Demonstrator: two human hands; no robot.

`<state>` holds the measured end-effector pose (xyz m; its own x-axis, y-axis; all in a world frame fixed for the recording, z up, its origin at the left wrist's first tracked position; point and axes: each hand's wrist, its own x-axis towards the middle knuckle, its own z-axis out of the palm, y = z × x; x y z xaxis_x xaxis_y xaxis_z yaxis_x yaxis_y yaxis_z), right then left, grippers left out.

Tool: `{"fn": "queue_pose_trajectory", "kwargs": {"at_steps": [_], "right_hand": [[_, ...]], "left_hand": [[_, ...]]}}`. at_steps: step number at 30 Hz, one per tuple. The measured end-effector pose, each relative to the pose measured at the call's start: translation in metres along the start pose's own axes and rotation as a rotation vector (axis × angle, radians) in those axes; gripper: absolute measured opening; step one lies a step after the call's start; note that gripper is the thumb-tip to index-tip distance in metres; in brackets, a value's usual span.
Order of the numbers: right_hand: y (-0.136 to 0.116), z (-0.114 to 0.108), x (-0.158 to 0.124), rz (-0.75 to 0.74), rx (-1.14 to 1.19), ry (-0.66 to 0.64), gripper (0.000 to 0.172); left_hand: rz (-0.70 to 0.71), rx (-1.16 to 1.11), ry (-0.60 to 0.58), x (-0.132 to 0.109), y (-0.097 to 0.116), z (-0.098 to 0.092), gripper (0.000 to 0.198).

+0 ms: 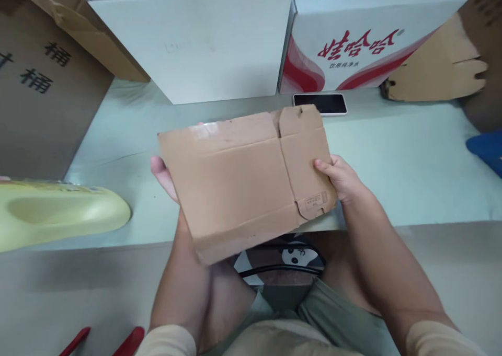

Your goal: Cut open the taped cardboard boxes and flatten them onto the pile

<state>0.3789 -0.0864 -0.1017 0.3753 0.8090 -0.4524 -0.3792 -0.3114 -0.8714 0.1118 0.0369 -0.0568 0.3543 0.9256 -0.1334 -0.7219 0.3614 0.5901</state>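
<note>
A flattened brown cardboard box is held above the pale green surface, tilted, with crease lines and slotted flaps at its right end. My right hand grips that end, thumb on top and the other fingers hidden underneath. At the opposite side my left hand supports the cardboard from below. Its thumb sticks out past the left edge, while most of the hand is hidden behind the sheet. Just beyond the upper right flap lies a phone with a dark screen.
A white box and a white-and-red printed carton stand at the back. More cut cardboard lies at right, near a blue object. At left are a large brown carton and a pale yellow container.
</note>
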Motion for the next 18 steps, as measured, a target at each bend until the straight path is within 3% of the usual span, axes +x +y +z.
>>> {"fn": "queue_pose_trajectory", "kwargs": {"at_steps": [3,5,7,9,11,14,18], "right_hand": [[-0.007,-0.007,-0.006,-0.258,0.208,0.2,0.059],[-0.016,-0.015,-0.013,-0.462,0.363,0.306,0.057],[-0.026,-0.027,-0.021,-0.6,0.438,0.315,0.053],[-0.039,-0.043,-0.03,-0.693,0.452,0.323,0.037],[-0.052,-0.064,-0.037,-0.781,0.455,0.414,0.018],[-0.077,-0.101,-0.043,-0.893,0.426,0.58,0.043],[-0.116,-0.151,-0.033,-0.931,0.322,0.87,0.038]], "left_hand": [[-0.012,0.062,0.127,0.005,0.006,-0.004,0.069],[-0.016,0.072,0.055,0.008,0.007,-0.006,0.069],[-0.029,0.076,-0.041,0.008,0.006,-0.007,0.067],[-0.042,0.088,-0.079,0.008,0.005,-0.007,0.066],[-0.057,0.086,-0.081,0.007,0.002,-0.007,0.066],[-0.075,0.065,-0.064,0.007,-0.001,-0.007,0.064],[-0.12,0.001,-0.013,0.011,-0.005,-0.008,0.056]]}}
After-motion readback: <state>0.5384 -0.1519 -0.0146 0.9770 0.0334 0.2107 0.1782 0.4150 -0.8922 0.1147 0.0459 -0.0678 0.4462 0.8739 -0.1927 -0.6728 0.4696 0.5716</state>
